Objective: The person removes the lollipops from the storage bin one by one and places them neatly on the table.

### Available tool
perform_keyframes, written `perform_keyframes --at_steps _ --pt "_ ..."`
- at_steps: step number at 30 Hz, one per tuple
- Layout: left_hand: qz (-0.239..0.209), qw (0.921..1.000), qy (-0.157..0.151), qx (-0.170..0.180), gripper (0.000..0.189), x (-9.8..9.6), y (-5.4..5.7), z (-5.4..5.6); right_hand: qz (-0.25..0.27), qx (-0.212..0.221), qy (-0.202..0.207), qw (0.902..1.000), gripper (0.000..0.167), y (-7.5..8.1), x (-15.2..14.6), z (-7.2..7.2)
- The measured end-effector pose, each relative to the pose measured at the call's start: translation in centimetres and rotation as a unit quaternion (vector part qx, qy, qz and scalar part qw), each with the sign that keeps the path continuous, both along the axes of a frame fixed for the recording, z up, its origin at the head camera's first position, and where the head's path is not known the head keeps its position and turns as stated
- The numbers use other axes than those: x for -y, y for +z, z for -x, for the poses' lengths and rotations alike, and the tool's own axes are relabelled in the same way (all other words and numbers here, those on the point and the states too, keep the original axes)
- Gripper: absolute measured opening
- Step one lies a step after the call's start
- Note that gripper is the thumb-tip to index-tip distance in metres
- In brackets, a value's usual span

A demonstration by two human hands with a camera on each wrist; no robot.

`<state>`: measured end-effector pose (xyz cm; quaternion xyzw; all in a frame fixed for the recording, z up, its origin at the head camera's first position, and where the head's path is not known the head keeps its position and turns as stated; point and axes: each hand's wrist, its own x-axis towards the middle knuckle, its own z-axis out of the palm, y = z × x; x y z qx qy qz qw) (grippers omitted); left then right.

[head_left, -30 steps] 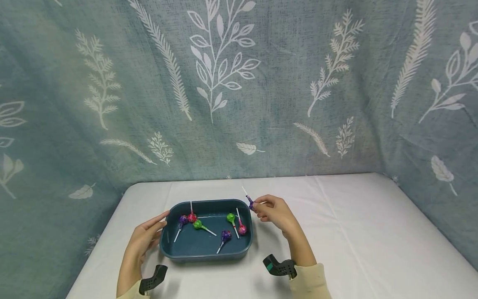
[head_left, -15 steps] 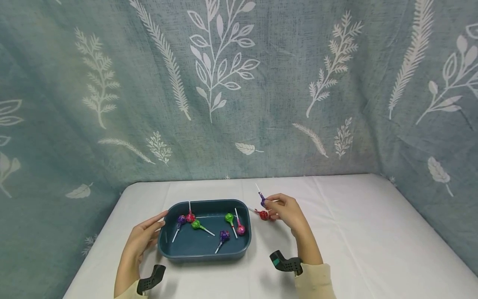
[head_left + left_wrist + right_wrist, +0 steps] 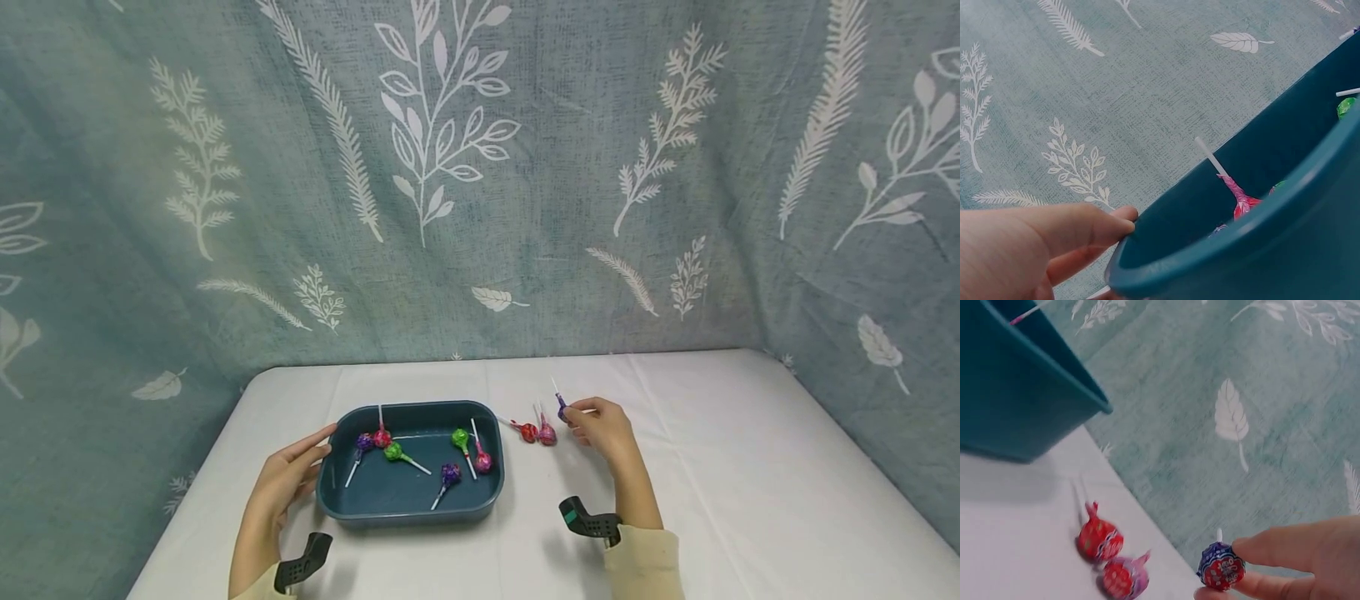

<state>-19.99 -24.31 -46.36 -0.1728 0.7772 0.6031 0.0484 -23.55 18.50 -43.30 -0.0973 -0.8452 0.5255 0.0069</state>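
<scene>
Pinched between the thumb and fingers of my right hand [image 3: 603,427] is a purple lollipop [image 3: 1220,565], its white stick pointing up. To its left on the white cloth, a red lollipop [image 3: 528,432] and a pink lollipop [image 3: 547,435] lie side by side. My left hand [image 3: 288,473] rests its fingertips against the outer left end of a dark teal box [image 3: 390,505]. Inside are two purple, two green [image 3: 461,437] and two pinkish-red lollipops. One pinkish-red lollipop [image 3: 1244,203] leans with its stick above the far rim in the left wrist view.
White cloth [image 3: 750,467] covers the table around the box. Behind the table's far edge hangs a grey-green curtain [image 3: 555,250] with white leaf patterns. A black strap mount sits on each wrist.
My right hand has moved right with the purple lollipop, away from the box. The red and pink lollipops on the cloth have come into view. My left hand stays at the box.
</scene>
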Motion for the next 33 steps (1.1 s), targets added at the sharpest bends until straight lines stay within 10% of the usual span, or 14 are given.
perform_keyframes --at_steps 33 --pt "0.004 1.0 0.002 -0.007 0.045 0.0 0.0 0.1 -0.058 0.047 0.006 0.9972 0.024 -2.1 -0.5 0.6"
